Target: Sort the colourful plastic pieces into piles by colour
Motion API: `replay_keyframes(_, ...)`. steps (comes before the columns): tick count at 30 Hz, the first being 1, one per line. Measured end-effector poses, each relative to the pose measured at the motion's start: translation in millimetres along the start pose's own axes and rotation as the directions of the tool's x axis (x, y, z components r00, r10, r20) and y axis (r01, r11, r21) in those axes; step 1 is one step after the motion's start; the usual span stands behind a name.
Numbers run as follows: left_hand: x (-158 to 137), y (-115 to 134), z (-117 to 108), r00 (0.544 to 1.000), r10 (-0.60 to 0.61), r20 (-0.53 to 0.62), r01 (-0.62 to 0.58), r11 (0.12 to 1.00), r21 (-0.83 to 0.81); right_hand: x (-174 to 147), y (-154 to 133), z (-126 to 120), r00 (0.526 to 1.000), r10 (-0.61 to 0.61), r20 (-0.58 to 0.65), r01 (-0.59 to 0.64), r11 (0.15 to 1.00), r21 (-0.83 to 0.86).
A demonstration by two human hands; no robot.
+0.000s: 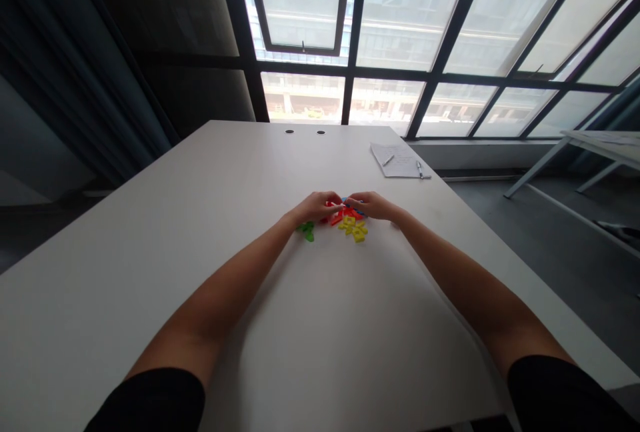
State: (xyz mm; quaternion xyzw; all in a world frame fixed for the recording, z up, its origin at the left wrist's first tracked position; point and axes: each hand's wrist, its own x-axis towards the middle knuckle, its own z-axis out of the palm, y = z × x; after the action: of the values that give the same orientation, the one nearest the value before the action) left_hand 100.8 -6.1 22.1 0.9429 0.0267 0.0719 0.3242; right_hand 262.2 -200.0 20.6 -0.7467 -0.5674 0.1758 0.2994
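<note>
Small flat plastic pieces in several colours lie in a cluster on the white table (300, 299). My left hand (317, 205) arches over the cluster's left side, thumb and fingers closed around a red plastic piece (329, 205). Opposite it, my right hand (371, 205) is closed in a pinch, its fingertips almost meeting those of the left; what it grips is too small to name. Blue pieces (346, 199) are partly covered by the right fingers. Yellow pieces (359, 235) lie on the near side, and green pieces (309, 235) sit below my left wrist. Other red pieces (355, 214) show between the hands.
A sheet of paper (397, 164) with a pen (388, 160) and another pen (419, 169) lies by the table's right edge. Two round cable holes (289, 131) are at the far edge. Windows stand behind; another table (607, 144) is at right.
</note>
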Motion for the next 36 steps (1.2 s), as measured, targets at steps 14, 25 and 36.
replay_keyframes(14,-94.1,-8.1,25.2,0.995,-0.019,-0.099,0.05,0.946,0.319,-48.8,56.3,10.2,0.943,0.196,-0.269,-0.273,0.919,-0.286)
replay_keyframes(25,-67.3,10.5,40.9,0.993,0.114,-0.017,-0.109,0.979,0.173,-47.3,-6.9,60.3,0.979,-0.094,-0.182,0.04,0.959,-0.281)
replay_keyframes(36,-78.0,26.3,43.6,0.961,0.229,-0.156,-0.206,0.967,0.151,-56.4,-37.4,76.1,0.898,-0.03,-0.438,0.137,0.967,0.215)
